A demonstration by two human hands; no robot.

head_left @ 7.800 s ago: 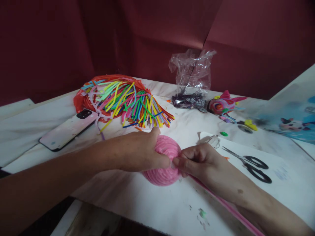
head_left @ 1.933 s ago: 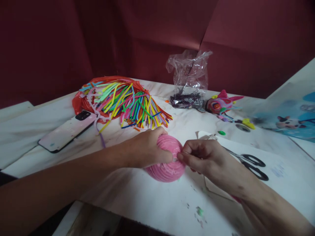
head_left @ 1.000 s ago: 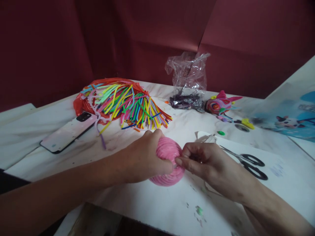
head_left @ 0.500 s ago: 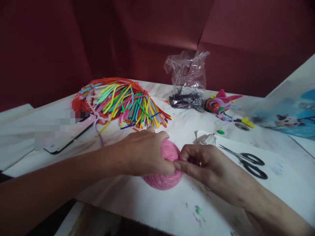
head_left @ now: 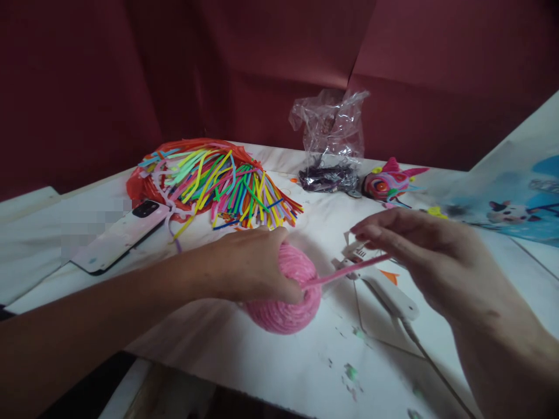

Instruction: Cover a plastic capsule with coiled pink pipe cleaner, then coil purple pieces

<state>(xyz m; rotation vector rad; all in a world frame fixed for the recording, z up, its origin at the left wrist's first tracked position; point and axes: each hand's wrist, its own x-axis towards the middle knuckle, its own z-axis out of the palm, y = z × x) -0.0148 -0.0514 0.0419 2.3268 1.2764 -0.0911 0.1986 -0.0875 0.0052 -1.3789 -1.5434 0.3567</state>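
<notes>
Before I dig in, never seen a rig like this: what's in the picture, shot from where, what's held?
There's no machine: these are a person's bare hands, seen by one head-worn camera looking forward and down. The left hand holds a pink ball with a ridged surface. A pink strand runs from it to the right hand, which holds it. On the pale table lie a phone, a heap of multicoloured strips, a clear bag with dark contents, a colourful figure and a white corded tool.
</notes>
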